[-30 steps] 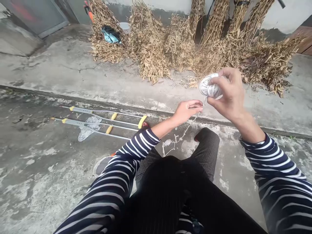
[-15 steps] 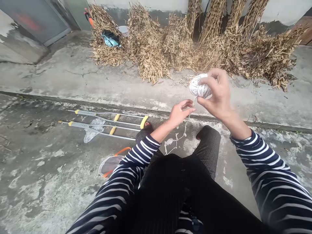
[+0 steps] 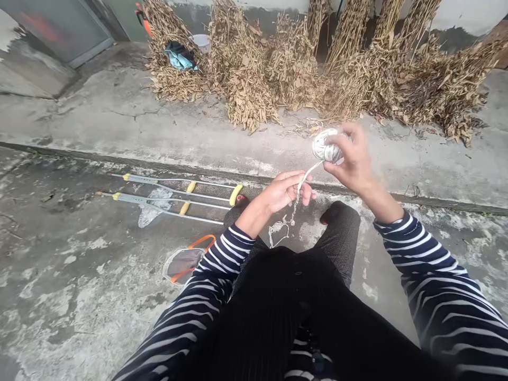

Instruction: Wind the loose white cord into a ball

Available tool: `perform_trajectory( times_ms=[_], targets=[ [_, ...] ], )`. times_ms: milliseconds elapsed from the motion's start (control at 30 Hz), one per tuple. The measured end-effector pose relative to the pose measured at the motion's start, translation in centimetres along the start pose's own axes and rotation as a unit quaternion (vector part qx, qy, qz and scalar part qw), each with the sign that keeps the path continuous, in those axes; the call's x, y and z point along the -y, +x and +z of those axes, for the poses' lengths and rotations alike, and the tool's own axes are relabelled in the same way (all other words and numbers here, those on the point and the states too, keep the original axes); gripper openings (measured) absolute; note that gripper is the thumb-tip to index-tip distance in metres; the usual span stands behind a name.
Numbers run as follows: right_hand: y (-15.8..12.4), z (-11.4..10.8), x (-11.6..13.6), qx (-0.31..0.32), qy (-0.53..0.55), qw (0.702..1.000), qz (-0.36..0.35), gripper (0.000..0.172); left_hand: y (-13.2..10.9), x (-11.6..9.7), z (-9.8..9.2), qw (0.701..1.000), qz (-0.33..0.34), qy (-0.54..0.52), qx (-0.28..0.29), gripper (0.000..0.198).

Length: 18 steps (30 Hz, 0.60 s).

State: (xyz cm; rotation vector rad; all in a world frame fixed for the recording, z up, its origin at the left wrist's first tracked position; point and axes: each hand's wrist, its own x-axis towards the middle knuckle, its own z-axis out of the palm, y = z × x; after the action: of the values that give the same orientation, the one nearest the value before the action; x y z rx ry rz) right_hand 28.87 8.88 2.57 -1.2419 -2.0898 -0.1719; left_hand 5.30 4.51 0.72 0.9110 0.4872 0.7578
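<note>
A ball of white string [image 3: 326, 146] is pinched in my right hand [image 3: 353, 159], its fingers on top and thumb below. From the ball a length of string [image 3: 310, 170] slants down to my left hand [image 3: 283, 191], which is closed loosely with the string running through its bent fingers. Below that hand the string's knotted tail [image 3: 279, 230] hangs down between my legs, in a loose tangle. The ball is held above the edge of the concrete step.
Dry plant bundles [image 3: 254, 79] lean along the wall on the raised concrete ledge [image 3: 130, 124]. Two crutches [image 3: 166, 182] lie on the ground at left, by a clear plastic bag [image 3: 153, 211]. Nearer is a grey bag with orange straps [image 3: 182, 264].
My left hand has moved down and turned, and the string now crosses its fingers. More string stretches between it and the ball. My right hand has dropped slightly.
</note>
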Motion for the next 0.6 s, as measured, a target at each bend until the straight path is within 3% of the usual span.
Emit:
perform_trajectory(
  times_ms=[133, 267, 367, 433, 467, 533, 600],
  targets=[
    [-1.2, 0.7, 0.2, -0.031, -0.003, 0.999, 0.011, 0.034, -0.5, 0.1, -0.2, 1.0, 0.011, -0.003, -0.004, 0.036],
    [-1.3, 0.1, 0.6, -0.058, -0.02, 0.998, 0.029, 0.035, -1.0, 2.5, -2.7, 0.997, -0.041, 0.073, 0.0, 0.037],
    [-1.1, -0.3, 1.6, -0.057, -0.028, 0.998, 0.025, 0.033, -0.9, 4.2, -5.0, 0.949, -0.094, 0.276, -0.116, 0.026],
    [-1.1, -0.2, 2.4, -0.045, -0.024, 0.999, 0.014, 0.031, -0.5, 4.6, -5.4, 0.896, -0.053, 0.386, -0.213, 0.011],
    [-1.1, 0.0, 2.7, -0.04, -0.023, 0.999, 0.011, 0.031, -0.1, 4.6, -5.1, 0.883, -0.013, 0.402, -0.243, 0.009],
    [-1.0, 0.5, 3.3, -0.035, -0.023, 0.999, 0.014, 0.03, 0.8, 4.4, -3.8, 0.9, 0.066, 0.346, -0.257, 0.025],
    [-1.0, 1.0, 3.6, -0.034, -0.026, 0.999, 0.017, 0.031, 2.0, 4.3, -1.9, 0.941, 0.106, 0.23, -0.225, 0.038]
  ],
)
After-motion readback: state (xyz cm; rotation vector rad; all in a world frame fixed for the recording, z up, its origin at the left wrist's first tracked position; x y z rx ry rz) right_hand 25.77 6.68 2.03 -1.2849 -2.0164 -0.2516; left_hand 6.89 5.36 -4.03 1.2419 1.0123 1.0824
